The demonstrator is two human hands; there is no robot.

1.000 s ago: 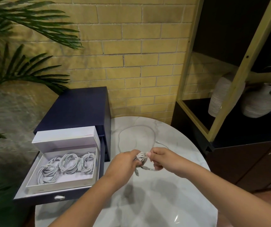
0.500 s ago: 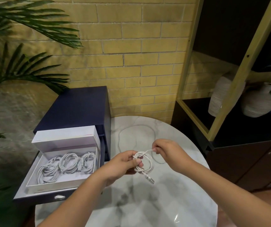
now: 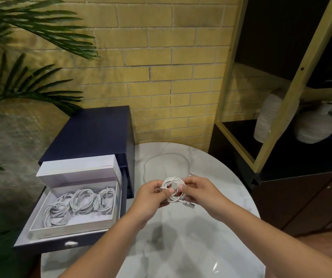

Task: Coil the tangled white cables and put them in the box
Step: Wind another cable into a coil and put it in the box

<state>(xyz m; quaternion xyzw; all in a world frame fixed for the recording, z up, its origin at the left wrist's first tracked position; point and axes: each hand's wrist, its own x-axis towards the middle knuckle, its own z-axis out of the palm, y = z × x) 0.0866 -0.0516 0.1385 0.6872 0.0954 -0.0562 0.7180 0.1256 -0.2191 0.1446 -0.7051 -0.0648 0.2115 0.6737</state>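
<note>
A small round coil of white cable [image 3: 173, 189] is held above the marble table between both hands. My left hand [image 3: 151, 194] pinches its left side and my right hand [image 3: 198, 192] grips its right side; a metal plug sticks out below the coil. Another white cable [image 3: 166, 157] lies in a loose loop on the table just behind my hands. The open white box [image 3: 73, 230] sits in a pulled-out drawer to the left, with three coiled white cables [image 3: 82, 202] inside.
The round marble table [image 3: 181, 247] fills the lower middle. A dark blue drawer cabinet [image 3: 93, 133] stands left of it against a yellow brick wall. A dark shelf unit with two ribbed vases [image 3: 313, 125] stands on the right. Palm leaves [image 3: 20, 85] hang at the left.
My right hand has wound the last length of cable onto the coil and come in against it. The coil is now a neat ring held by both hands, slightly higher than before.
</note>
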